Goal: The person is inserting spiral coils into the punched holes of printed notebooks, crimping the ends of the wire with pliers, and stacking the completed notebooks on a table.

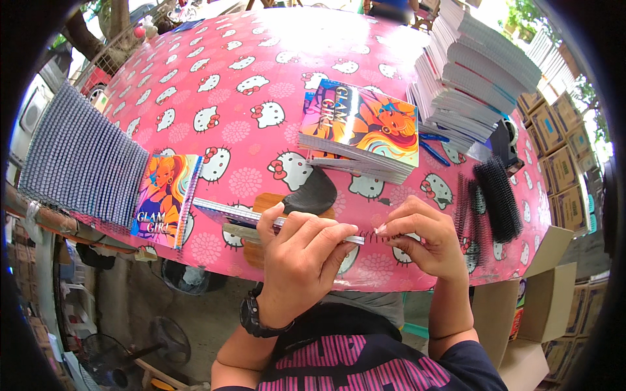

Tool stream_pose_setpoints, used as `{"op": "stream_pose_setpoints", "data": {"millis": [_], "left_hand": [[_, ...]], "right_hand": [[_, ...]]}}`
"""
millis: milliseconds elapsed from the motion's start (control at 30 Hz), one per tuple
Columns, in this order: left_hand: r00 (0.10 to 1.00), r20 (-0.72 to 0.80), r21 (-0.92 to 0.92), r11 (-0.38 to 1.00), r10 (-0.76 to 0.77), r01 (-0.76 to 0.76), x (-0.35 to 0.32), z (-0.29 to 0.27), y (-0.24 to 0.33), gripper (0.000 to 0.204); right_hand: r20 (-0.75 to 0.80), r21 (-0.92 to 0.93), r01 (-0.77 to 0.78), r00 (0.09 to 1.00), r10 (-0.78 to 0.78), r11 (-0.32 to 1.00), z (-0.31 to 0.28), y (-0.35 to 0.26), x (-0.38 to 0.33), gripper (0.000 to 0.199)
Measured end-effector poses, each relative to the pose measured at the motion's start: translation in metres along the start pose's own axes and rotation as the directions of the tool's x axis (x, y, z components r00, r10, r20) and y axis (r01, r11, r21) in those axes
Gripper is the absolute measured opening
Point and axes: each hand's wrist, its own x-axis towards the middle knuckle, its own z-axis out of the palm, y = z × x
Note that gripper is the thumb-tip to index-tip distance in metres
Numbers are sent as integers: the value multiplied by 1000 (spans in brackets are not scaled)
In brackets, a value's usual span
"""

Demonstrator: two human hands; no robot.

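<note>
Near the table's front edge, my left hand (297, 254) grips a notebook (225, 210) that lies edge-on, its pages' edge facing up. The notebook's right end sticks out past my fingertips. Just beyond that end, a dark spiral binding coil (373, 236) stretches across to my right hand (422, 238). My right thumb and fingers are pinched on the coil. Whether the coil has entered the notebook's holes is too small to tell. Under the notebook lies a wooden board (266, 203) with a dark grey curved piece (312, 193) on it.
Spiral-bound notebooks stand piled (81, 163) at left, beside one colourful-covered notebook (166, 199). A stack of similar notebooks (385, 127) sits ahead. Right of it are blue-handled pliers (435, 148), a tall paper stack (469, 85) and loose black coils (499, 202). A cardboard box (548, 300) stands open at lower right.
</note>
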Motion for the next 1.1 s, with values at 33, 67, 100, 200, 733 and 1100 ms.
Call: {"op": "stream_pose_setpoints", "data": {"millis": [33,67,100,200,733,1100], "left_hand": [[1000,4,-3,1000,0,0,1,0,1,18],[1000,7,-4,1000,-2,2,3,0,1,18],[1000,9,-4,1000,-3,3,4,0,0,18],[1000,-12,-1,1000,6,-6,5,3,0,17],[986,28,-42,986,162,-161,-2,-2,-3,21],[988,109,76,990,108,-116,-2,-7,-3,30]], "right_hand": [[5,-34,38,999,-38,999,-1,2,0,27],[1,-26,44,999,-44,999,0,2,-1,27],[-3,-17,51,999,-51,999,3,2,-2,27],[75,-13,-16,997,16,1000,-1,-1,-2,24],[142,-625,-4,983,119,781,88,94,48,66],[245,-357,-2,965,95,934,39,92,8,56]]}}
